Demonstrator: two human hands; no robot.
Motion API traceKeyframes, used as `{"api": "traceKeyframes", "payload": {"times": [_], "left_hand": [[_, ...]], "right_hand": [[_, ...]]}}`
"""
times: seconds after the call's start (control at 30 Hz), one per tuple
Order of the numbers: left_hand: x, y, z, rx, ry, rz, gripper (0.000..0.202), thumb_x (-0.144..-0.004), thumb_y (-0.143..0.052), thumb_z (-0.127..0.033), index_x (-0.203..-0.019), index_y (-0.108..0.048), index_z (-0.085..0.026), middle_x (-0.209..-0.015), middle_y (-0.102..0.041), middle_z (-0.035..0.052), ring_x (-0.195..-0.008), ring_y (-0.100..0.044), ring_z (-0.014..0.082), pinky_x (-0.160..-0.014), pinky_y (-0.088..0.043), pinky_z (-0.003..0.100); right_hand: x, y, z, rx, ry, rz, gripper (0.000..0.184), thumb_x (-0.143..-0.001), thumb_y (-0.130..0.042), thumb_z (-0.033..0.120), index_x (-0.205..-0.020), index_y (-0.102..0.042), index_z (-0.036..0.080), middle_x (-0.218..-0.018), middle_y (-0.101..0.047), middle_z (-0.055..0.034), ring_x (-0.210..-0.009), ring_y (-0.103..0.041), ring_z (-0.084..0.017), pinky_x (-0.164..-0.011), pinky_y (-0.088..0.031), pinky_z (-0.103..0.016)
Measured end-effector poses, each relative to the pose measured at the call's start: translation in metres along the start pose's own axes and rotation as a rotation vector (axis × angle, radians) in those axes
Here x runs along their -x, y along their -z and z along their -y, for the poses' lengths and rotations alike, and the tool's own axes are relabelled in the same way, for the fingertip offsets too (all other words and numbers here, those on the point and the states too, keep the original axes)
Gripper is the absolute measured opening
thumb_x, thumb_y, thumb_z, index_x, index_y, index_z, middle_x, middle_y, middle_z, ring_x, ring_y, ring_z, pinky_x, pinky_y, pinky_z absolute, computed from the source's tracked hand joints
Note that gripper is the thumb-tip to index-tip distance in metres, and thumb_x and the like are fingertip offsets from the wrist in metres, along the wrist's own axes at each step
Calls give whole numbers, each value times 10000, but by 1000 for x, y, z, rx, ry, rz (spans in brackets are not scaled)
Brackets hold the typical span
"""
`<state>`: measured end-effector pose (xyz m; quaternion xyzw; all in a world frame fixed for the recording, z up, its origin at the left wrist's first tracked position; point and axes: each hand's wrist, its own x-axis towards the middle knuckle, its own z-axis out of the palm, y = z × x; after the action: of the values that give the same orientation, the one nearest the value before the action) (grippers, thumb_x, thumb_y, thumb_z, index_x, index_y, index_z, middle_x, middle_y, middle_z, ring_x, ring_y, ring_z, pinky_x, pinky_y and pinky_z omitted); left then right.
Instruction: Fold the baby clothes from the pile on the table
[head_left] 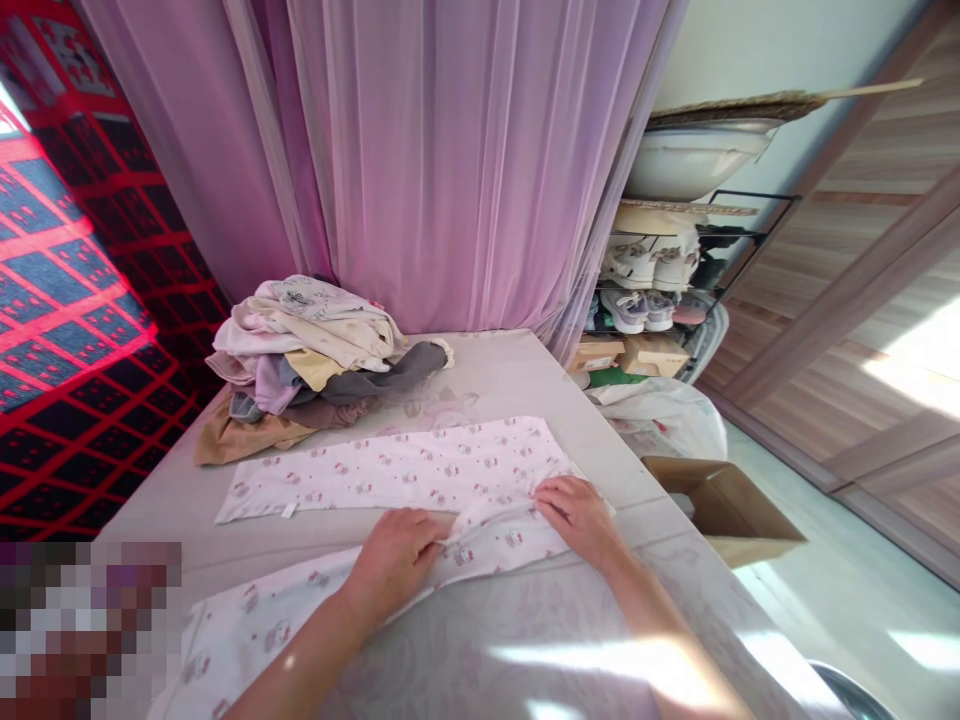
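Note:
A white garment [390, 470] printed with small pink cat faces lies flat on a pale grey tabletop [480, 375], with its near part folded over. My left hand [394, 562] grips the fold near the middle of the cloth. My right hand [577, 520] holds the same fold further right, and the two hands stand apart. Beyond the garment, a loose pile of folded and crumpled clothes [315, 345] in cream, lilac, grey and tan rests on the tabletop, not touching either hand.
A sheer pink curtain [442, 170] hangs behind the tabletop. To the right stand an open cardboard box [727, 510], a white plastic bag [660, 425] and a rack of shoes [645, 280] under a white basin [694, 160]. Red-and-black patterned fabric [75, 300] fills the left.

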<state>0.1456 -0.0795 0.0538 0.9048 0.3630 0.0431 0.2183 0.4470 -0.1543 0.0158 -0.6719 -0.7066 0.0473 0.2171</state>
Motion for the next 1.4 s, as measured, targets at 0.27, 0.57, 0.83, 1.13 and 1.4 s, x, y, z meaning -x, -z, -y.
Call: {"api": "traceKeyframes", "payload": {"times": [0.27,0.57,0.83,1.13,1.4], "left_hand": [[2,15,-24,-55,14,232,199,-826,-483,-311,-800,-673,-256,-839,-703,26,-808,-641,213,-664,-395,285],[-18,11,-41,-3,92,105,484,-858,-517,-483,-1300,-542,-287,-1259,-608,62,-1091,-597,229,-909,-458,339],[-4,-27,-60,-176,-31,2,362,-854,-593,-382,-1198,-615,-271,-1475,-430,65,-1331,-404,278,-1066,-378,438],[-6,-27,-65,-114,-143,-223,172,-918,-456,-216,-914,-627,-195,-1289,-601,78,-1250,-487,255,-1052,-400,430],[-6,-23,-88,-128,-13,86,289,-960,-323,-307,-911,-585,-194,-813,-689,74,-787,-637,236,-737,-464,360]], "right_hand": [[9,5,-6,-40,14,-122,241,-918,-475,319,-977,-697,244,-1031,-712,-50,-1008,-625,-203,-933,-438,-365],[38,7,-15,-53,133,-104,155,-832,-604,296,-944,-710,275,-1046,-683,-48,-1013,-611,-216,-908,-459,-391],[38,11,-13,-64,127,-80,162,-898,-542,299,-924,-696,256,-1049,-705,-40,-1032,-612,-197,-946,-424,-396],[42,13,-15,-42,118,-95,217,-911,-491,248,-904,-707,269,-1080,-712,-41,-1115,-596,-208,-1033,-355,-442],[47,33,-10,-51,8,100,274,-924,-486,355,-771,-690,253,-738,-709,7,-745,-640,-157,-975,-375,-390]]}}
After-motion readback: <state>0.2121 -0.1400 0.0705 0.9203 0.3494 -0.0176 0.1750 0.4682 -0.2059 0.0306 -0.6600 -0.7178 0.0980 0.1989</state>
